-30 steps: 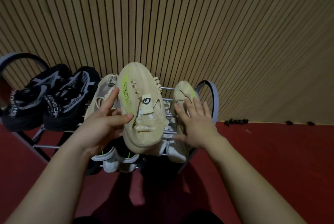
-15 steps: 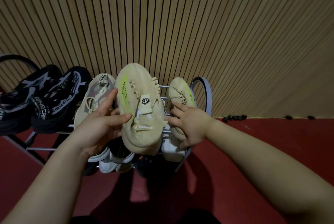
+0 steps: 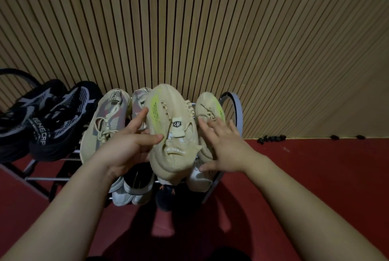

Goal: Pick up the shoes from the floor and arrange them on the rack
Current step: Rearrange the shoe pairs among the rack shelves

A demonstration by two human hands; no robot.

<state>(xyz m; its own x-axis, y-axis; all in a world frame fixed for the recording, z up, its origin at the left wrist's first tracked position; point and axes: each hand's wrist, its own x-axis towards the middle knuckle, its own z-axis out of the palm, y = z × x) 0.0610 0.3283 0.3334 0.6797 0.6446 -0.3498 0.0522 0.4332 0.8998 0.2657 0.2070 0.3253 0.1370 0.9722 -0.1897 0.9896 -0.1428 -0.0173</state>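
A beige knit sneaker (image 3: 172, 132) with a yellow-green stripe is held over the top shelf of the metal rack (image 3: 235, 104). My left hand (image 3: 128, 144) grips its left side, thumb across the upper. Its twin, a second beige sneaker (image 3: 208, 109), lies on the top shelf at the rack's right end. My right hand (image 3: 225, 147) rests on that twin with its fingers spread. Left of them on the same shelf stand a beige-and-grey sneaker (image 3: 105, 126) and its partner (image 3: 139, 102), which is partly hidden.
Two black sneakers (image 3: 48, 121) fill the shelf's left end. White sneakers (image 3: 132, 191) and a dark shoe (image 3: 166, 197) sit on the lower shelf. A slatted wooden wall (image 3: 210, 29) stands close behind the rack. Red floor (image 3: 315, 176) spreads to the right, with small black bits (image 3: 271, 139) along the wall.
My right hand had curled around the twin sneaker and has now opened flat on it. The view shifted right, so the rack sits more to the left. The held sneaker stays in my left hand.
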